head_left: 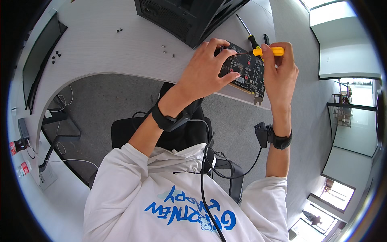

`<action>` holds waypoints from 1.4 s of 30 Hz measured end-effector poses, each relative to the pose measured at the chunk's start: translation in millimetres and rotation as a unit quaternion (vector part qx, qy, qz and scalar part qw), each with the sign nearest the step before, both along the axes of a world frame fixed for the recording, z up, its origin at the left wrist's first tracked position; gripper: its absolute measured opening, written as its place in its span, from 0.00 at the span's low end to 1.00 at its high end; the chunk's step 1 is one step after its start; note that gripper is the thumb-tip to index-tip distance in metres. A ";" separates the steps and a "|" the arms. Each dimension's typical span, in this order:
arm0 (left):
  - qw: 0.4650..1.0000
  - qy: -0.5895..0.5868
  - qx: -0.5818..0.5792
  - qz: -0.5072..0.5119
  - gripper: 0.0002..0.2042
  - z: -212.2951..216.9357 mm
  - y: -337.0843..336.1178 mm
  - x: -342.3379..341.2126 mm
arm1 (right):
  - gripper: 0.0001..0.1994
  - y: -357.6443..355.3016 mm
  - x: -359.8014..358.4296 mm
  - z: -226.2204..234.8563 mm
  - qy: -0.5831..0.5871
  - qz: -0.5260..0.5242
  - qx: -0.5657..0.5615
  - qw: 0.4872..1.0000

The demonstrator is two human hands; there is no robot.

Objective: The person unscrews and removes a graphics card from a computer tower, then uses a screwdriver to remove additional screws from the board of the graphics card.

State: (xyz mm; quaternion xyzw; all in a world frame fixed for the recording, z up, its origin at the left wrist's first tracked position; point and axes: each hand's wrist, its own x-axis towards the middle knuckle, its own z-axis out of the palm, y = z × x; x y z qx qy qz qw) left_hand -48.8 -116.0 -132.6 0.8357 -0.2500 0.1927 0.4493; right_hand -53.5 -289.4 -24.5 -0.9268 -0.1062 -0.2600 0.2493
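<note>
A black graphics card lies flat near the right end of the pale desk, whose laminate top has a fine woodgrain and a curved front edge. The card's upper face is densely studded with small components; reddish rings mark some of its holes, a gold-coloured contact strip runs along its near side, and a notched metal bracket forms its end close to the desk's edge.

The left hand is spread over the card's left part, thumb and index finger apart and laid on it rather than closed around it. The right hand grasps a slim screwdriver by its smooth yellow plastic handle; the thin shaft points left across the card, its tip beside the left index fingertip. Whether the tip touches a screw cannot be told.

Just beyond the card lies a second screwdriver with a black-and-yellow handle and a long metal shaft. The angular black computer case stands beside the card, and loose silvery screws lie to its left.

A white label on the card carries print too small to read. Rounded blue lettering and a small cartoon figure decorate the white fabric sweatshirt.
</note>
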 end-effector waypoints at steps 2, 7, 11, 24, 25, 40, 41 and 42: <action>1.000 0.004 0.002 0.001 0.25 1.0 0.4 -0.6 | 0.12 -0.1 0.7 0.7 -0.004 0.006 -0.008 1.000; 1.000 0.006 0.000 0.002 0.25 0.2 0.4 0.1 | 0.12 0.0 3.7 2.4 -0.006 0.016 -0.019 1.000; 1.000 0.010 -0.002 -0.003 0.25 1.2 -0.4 0.5 | 0.12 -1.5 5.6 2.2 -0.005 0.023 -0.013 1.000; 1.000 -0.009 -0.013 -0.011 0.26 -0.5 0.6 1.2 | 0.08 8.0 37.0 43.1 0.143 0.128 -0.069 0.979; 1.000 -0.004 -0.017 -0.016 0.25 -0.8 1.0 1.0 | 0.08 8.1 33.6 46.1 0.174 0.141 -0.079 0.971; 1.000 -0.019 -0.010 -0.011 0.24 -4.4 0.3 3.9 | 0.13 10.9 35.9 39.5 0.139 0.015 -0.092 0.986; 1.000 -0.019 -0.010 -0.009 0.24 -4.6 0.6 3.6 | 0.12 12.1 33.2 41.3 0.153 0.060 -0.087 0.983; 1.000 -0.017 -0.011 -0.010 0.24 -4.4 1.4 3.5 | 0.12 13.2 31.5 42.3 0.152 0.061 -0.087 0.983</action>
